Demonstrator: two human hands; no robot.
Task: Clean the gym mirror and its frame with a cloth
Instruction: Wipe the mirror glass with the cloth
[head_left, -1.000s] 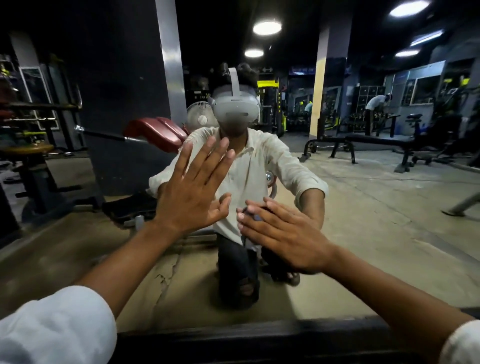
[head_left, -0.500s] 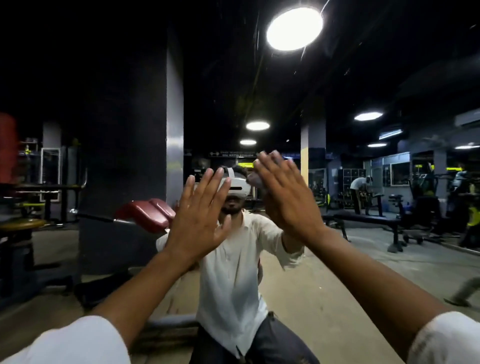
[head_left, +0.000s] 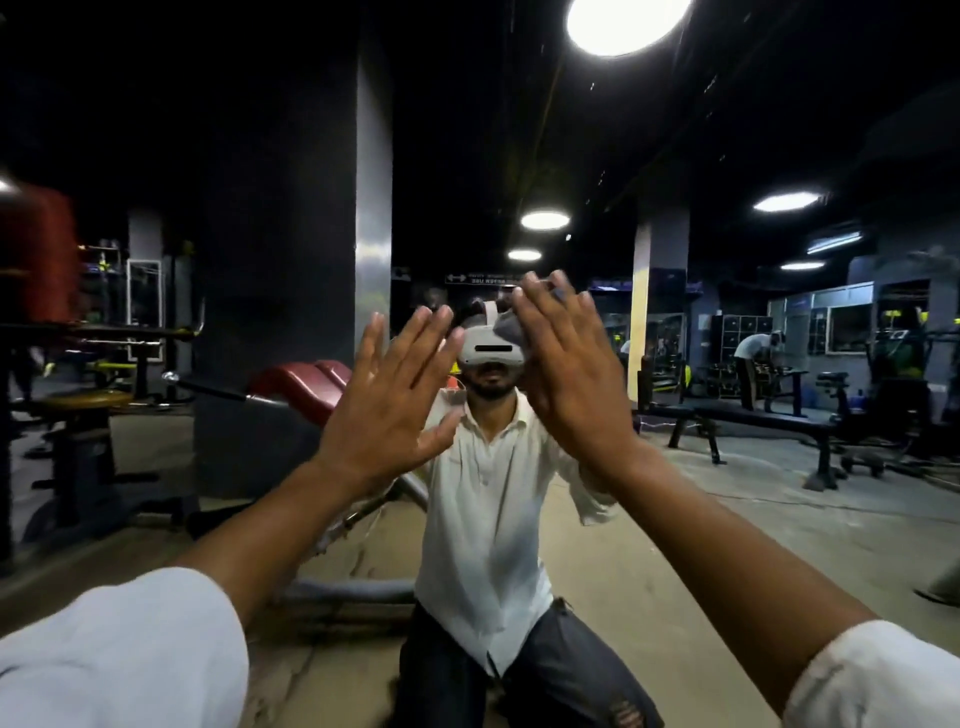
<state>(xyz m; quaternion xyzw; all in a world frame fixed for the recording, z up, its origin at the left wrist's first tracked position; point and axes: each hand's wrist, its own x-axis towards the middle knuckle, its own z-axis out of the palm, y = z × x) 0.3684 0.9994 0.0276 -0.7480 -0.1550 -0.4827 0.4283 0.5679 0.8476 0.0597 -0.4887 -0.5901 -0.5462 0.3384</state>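
left hand (head_left: 387, 400): flat and fully opened, fingers straight and spread, nothing held; seems laid on the glass as a support, in nearly the same spot as one second ago.
right hand (head_left: 571, 374): fingers straight and close together, palm pressing the cloth on the glass, not curled round it; one second ago low, just above the bottom frame, half a second ago already lifted to head height, now at that height and slightly more to the right.
cloth (head_left: 506, 328): grey, mostly hidden under the right palm; only a fold at the thumb side and a small edge past the fingertips visible.
mirror (head_left: 727, 530): filling the whole view; wiped zone now in the middle, over the reflected headset (head_left: 492, 352).
frame: dark lower bar seen one second ago, now out of view after the upward tilt of the head.
meaning for the task: probably one long upward stroke just finished, from bottom edge to middle; next likely a sideways or downward pass. Frame apparently not yet in turn; how clean the glass is, impossible to tell.
surroundings in reflection: red bench pad (head_left: 301, 387) behind the left hand, dark pillar (head_left: 291, 260), bright ceiling lamp (head_left: 626, 21), black bench (head_left: 753, 415) well apart at right.
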